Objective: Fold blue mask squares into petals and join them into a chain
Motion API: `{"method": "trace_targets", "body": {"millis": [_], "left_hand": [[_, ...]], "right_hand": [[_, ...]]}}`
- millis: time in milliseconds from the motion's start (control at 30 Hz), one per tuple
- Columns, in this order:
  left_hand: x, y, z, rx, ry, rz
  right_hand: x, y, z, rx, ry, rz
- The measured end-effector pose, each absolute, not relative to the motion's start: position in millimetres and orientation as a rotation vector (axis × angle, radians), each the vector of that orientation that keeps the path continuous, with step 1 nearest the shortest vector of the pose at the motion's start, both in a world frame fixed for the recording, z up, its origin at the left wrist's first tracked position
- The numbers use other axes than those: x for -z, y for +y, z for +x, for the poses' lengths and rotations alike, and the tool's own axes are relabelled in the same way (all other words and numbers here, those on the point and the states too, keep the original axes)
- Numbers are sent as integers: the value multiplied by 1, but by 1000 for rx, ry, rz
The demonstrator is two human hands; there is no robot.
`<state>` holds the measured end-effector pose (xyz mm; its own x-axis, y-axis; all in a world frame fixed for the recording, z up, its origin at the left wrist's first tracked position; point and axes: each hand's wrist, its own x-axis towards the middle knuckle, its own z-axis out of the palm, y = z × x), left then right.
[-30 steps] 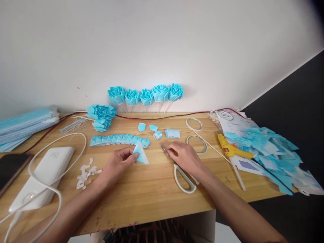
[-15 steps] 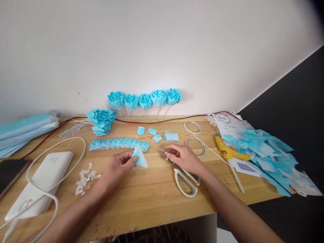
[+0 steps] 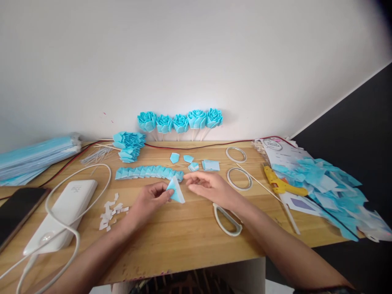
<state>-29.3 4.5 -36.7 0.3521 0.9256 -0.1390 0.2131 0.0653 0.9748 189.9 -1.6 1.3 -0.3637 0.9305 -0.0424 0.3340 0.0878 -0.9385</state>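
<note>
L hand point(image 3: 150, 201) pinches the blue triangle point(image 3: 176, 192) by its left side over the bench point(image 3: 171, 241), prob so the white edge point(image 3: 179, 191) sits clear, R hand point(image 3: 214, 190) just right, grip spread, empty afaict.

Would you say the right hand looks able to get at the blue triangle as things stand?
Probably yes: the triangle juts from the left hand toward the right hand, with nothing visible blocking the gap.
</note>
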Motion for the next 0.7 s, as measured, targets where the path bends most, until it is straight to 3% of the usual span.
{"method": "trace_targets", "body": {"millis": [167,567,700], "left_hand": [[44,4,-30,-758,1081,1446],[36,6,-30,-768,1047,1339],[36,9,-32,-765,1039,1221]], "right_hand": [[13,7,164,-1534,-1755,-1140],[24,6,159,-1376,-1739,-1173],[20,5,168,-1047,-1859,-1163]]}}
